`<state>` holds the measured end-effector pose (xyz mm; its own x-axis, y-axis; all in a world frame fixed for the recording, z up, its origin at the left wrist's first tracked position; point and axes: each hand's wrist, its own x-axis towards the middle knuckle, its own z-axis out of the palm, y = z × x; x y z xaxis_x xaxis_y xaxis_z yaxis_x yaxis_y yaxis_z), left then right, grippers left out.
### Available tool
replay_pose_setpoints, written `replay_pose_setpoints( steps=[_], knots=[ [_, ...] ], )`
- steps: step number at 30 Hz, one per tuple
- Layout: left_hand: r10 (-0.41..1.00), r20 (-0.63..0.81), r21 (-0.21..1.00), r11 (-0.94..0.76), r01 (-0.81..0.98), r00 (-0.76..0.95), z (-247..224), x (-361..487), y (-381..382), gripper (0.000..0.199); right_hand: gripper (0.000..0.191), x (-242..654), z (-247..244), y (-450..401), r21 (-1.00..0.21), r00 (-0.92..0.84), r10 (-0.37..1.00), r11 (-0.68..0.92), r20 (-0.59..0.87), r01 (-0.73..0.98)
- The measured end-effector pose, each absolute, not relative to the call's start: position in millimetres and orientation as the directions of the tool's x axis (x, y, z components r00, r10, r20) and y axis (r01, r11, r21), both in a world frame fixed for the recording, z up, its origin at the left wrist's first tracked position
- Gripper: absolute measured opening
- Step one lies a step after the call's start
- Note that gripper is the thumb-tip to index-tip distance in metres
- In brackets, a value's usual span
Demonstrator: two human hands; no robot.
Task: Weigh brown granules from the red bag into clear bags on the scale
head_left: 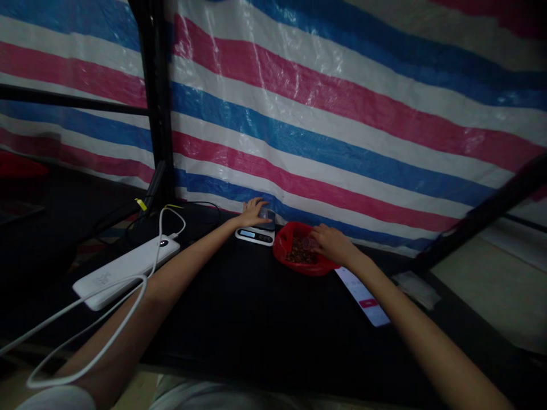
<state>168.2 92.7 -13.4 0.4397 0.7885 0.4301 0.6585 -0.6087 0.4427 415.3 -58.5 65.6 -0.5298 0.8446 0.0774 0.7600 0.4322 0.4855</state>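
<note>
My left hand (pixel 253 214) reaches over a small digital scale (pixel 255 235) with its fingers spread. A clear, see-through item (pixel 267 215) sits on the scale's dark platform beside those fingers; whether they touch it I cannot tell. With fingers closed, my right hand (pixel 332 242) holds a small clear plastic cup (pixel 310 244) inside a red plastic bag (pixel 308 267). Small brown pieces (pixel 298 252), like beans or seeds, fill the bag's bottom. The bag stands just right of the scale on a black table (pixel 239 307).
A white power bank (pixel 123 273) with a looping white cable (pixel 143 285) lies by my left forearm. Under my right forearm is a phone (pixel 363 296) with a lit screen. A clear plastic packet (pixel 416 289) lies farther right. Striped sheeting (pixel 299 142) and black posts (pixel 158 114) rise behind.
</note>
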Motion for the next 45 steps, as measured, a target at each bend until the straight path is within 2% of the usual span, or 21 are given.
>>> replay_pose_setpoints(
  steps=[4,6,8,11,17,19,22,26,30,32,35,38,41,43,45],
  knots=[
    [0.738,0.533,0.428,-0.658,0.620,0.415,3,172,81,0.054,0.016,416,43,-51,0.551,-0.543,0.832,0.403,0.111,0.730],
    [0.689,0.546,0.377,-0.710,0.595,0.477,16,176,70,0.042,0.016,415,34,-45,0.588,-0.564,0.817,0.400,0.117,0.703],
    [0.617,0.490,0.315,-0.784,0.535,0.616,28,183,56,0.037,0.018,415,28,-40,0.615,-0.585,0.801,0.399,0.128,0.680],
    [0.498,0.349,0.236,-0.866,0.440,0.793,40,199,33,0.042,0.019,414,24,-37,0.633,-0.618,0.775,0.414,0.131,0.654],
    [0.471,0.246,0.046,-0.879,0.475,0.847,40,218,10,0.034,0.020,407,29,-50,0.626,-0.669,0.739,0.484,0.082,0.611],
    [0.468,0.228,0.050,-0.881,0.470,0.854,40,216,11,0.022,0.020,402,30,-56,0.616,-0.677,0.733,0.503,0.068,0.607],
    [0.478,0.230,0.139,-0.878,0.457,0.848,43,211,16,0.008,0.021,394,30,-63,0.598,-0.690,0.721,0.528,0.058,0.603],
    [0.421,0.277,0.315,-0.889,0.333,0.864,47,205,27,0.016,0.021,386,29,-66,0.521,-0.689,0.720,0.559,0.082,0.645],
    [0.425,0.286,0.494,-0.834,0.248,0.859,48,203,33,0.023,0.025,385,21,-64,0.405,-0.603,0.779,0.503,0.169,0.764],
    [0.446,0.250,0.603,-0.766,0.222,0.859,49,203,33,0.027,0.027,388,16,-62,0.303,-0.550,0.806,0.480,0.218,0.823],
    [0.459,0.210,0.712,-0.677,0.186,0.863,50,202,31,0.030,0.032,392,7,-60,0.069,-0.467,0.848,0.466,0.251,0.882],
    [0.474,0.193,0.763,-0.623,0.172,0.859,51,202,31,0.031,0.035,397,0,-56,-0.212,-0.380,0.892,0.431,0.244,0.877],
    [0.487,0.181,0.740,-0.639,0.208,0.854,51,198,36,0.031,0.037,403,-4,-51,-0.458,-0.320,0.921,0.387,0.221,0.800],
    [0.517,0.206,0.648,-0.708,0.280,0.831,48,194,44,0.030,0.039,409,-3,-49,-0.563,-0.273,0.940,0.341,0.204,0.753],
    [0.554,0.308,0.504,-0.785,0.361,0.774,43,188,56,0.026,0.042,416,1,-49,-0.627,-0.234,0.955,0.296,0.182,0.721]
  ],
)
